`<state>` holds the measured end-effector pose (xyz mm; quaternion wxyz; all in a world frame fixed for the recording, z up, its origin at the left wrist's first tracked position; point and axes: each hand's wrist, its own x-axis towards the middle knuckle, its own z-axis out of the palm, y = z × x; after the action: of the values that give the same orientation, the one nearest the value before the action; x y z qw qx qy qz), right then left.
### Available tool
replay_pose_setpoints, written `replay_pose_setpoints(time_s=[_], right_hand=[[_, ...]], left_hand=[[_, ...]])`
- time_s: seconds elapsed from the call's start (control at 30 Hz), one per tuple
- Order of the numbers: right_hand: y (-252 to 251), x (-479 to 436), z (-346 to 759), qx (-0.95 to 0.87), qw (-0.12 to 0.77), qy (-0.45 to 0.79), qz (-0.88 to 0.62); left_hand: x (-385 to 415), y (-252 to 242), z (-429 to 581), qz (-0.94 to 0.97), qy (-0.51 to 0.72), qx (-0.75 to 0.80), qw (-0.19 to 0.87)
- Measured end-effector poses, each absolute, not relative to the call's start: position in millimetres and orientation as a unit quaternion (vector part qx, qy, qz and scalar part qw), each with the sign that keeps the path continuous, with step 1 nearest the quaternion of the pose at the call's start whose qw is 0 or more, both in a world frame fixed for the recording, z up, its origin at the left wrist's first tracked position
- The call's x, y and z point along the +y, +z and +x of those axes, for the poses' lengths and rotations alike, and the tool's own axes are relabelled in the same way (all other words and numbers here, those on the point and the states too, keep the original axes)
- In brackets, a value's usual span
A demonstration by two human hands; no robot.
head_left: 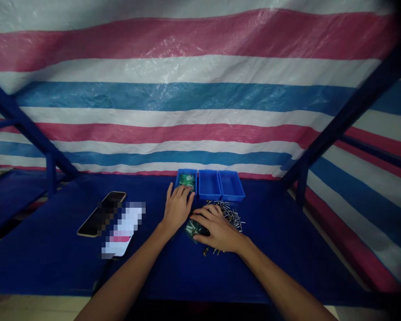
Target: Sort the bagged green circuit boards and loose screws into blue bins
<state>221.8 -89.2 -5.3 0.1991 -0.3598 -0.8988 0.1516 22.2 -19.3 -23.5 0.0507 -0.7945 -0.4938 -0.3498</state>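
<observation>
My left hand [178, 205] reaches to the front of the left small blue bin [177, 179], its fingers apart and their tips at the bin's near rim. Inside that bin lie green, shiny pieces [187, 179], too small to name. My right hand [218, 229] rests with fingers spread over a dark green, glossy heap or packet [194, 228], thumb on its near side. Whether it grips any of this is unclear, as the palm hides part of it. Beside and under that hand spreads a pile of thin metal pins, like rivets or screws [233, 217].
Two more blue bins, a middle one [210, 196] and a right one [233, 196], stand in the row. A dark phone [102, 214] and a lit phone [125, 229] lie left on the blue table [173, 276]. Striped sheeting [173, 133] hangs behind, between blue frame bars [337, 120].
</observation>
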Motion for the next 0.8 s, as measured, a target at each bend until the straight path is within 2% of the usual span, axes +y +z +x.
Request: replay_pose_setpoints(time_s=[0.2, 0.4, 0.5, 0.63, 0.8], right_hand=[[-6.1, -89.7, 219.7, -0.904, 0.188, 0.14, -0.359], [-2.2, -89.7, 223.3, -0.879, 0.225, 0.15, -0.393], [-8.7, -85.6, 226.3, -0.845, 0.285, 0.153, -0.427], [-21.8, -75.5, 230.3, -0.754, 0.411, 0.202, -0.471], [-26.3, -67.0, 232.3, -0.674, 0.48, 0.262, -0.496]], left_hand=[[-18.6, -23.3, 21.7, -0.791, -0.353, -0.497, 0.052], [-22.8, -15.3, 22.0, -0.786, -0.389, -0.479, 0.04], [-27.6, -11.2, 22.9, -0.795, -0.411, -0.446, 0.011], [-34.6, -11.4, 26.5, -0.819, -0.419, -0.386, -0.06], [-39.4, -17.5, 32.7, -0.843, -0.393, -0.344, -0.129]])
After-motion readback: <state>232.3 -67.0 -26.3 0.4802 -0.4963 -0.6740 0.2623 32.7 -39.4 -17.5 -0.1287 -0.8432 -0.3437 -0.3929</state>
